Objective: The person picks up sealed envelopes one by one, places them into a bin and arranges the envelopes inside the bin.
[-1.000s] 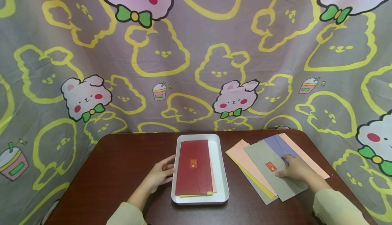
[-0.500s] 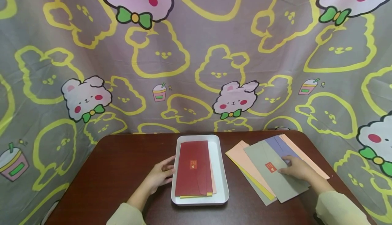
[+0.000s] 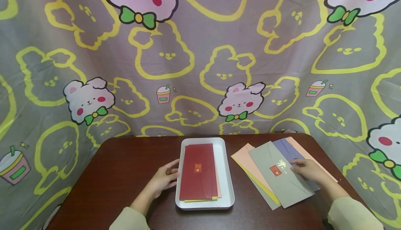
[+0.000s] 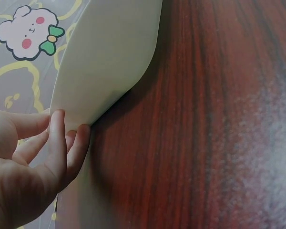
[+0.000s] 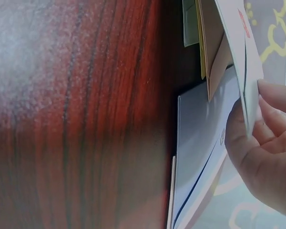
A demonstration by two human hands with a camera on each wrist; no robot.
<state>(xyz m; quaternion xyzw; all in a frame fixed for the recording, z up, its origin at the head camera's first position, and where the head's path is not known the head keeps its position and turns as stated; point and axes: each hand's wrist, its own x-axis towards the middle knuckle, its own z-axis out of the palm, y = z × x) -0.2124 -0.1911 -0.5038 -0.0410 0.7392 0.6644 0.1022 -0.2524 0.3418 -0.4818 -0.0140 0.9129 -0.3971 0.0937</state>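
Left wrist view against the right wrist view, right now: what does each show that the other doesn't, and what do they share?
Only the left wrist view shows the left hand, its fingertips at the outer wall of the shallow white tray.

Only the right wrist view shows the right hand pinching a grey-green paper envelope with a red sticker, plus a blue-purple paper envelope and a peach paper envelope.

Both show the red-brown wood-grain table and the grey cloth with yellow outlines.
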